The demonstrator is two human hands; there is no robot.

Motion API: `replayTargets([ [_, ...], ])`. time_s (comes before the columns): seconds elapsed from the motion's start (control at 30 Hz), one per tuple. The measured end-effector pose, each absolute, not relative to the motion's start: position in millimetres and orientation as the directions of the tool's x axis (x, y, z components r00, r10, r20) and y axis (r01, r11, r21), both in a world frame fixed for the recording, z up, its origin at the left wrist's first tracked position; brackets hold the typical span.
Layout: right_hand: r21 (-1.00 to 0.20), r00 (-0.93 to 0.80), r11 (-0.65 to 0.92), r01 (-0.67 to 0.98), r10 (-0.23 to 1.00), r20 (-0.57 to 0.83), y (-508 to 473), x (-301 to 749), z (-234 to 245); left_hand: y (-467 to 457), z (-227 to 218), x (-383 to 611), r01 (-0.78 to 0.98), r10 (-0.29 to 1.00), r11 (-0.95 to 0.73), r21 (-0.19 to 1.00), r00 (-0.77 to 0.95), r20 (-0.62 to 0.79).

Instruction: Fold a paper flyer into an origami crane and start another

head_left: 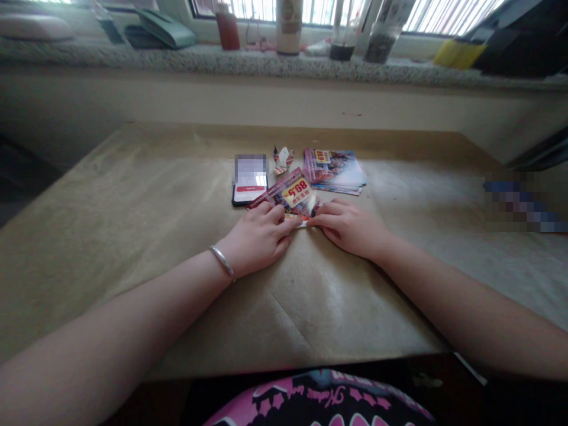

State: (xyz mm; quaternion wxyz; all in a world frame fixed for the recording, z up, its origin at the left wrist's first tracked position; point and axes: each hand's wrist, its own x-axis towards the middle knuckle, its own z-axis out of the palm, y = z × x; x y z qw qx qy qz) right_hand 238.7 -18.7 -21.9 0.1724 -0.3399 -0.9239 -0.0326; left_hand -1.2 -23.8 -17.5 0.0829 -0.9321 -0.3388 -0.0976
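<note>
A glossy printed flyer with a yellow price label lies at a slant on the table. Its near edge is folded over, showing a narrow pale and orange strip. My left hand, with a silver bangle at the wrist, presses its fingers on the left part of that fold. From the other side, my right hand pinches the fold's right end; its thumb is partly hidden. Just behind the flyer sits a small folded paper piece, red, white and dark. A stack of similar flyers is at the back right.
A phone with a lit screen lies left of the flyer, close to my left hand. The table has a tan cover. Bottles, including a pale one, line the speckled windowsill. A blurred-out item is at the far right.
</note>
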Motion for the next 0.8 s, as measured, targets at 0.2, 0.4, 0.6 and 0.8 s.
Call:
replayTargets([
  [0.2,-0.070,-0.734,0.792,0.607,0.592,0.334,-17,237,-24,-23,-15,-3,0.624,0.596,-0.775,-0.100,0.775,0.210],
  [0.4,-0.033,-0.774,0.816,0.578,0.560,0.296,-13,240,-24,-24,-13,-4,0.608,0.584,-0.782,-0.135,0.791,0.183],
  [0.6,0.037,-0.800,0.822,0.569,0.542,0.257,-13,243,-16,-24,-12,-5,0.604,0.582,-0.782,-0.156,0.796,0.166],
  [0.8,0.012,-0.799,0.826,0.564,0.543,0.258,-9,252,-15,-26,-10,-4,0.603,0.585,-0.778,-0.175,0.798,0.149],
])
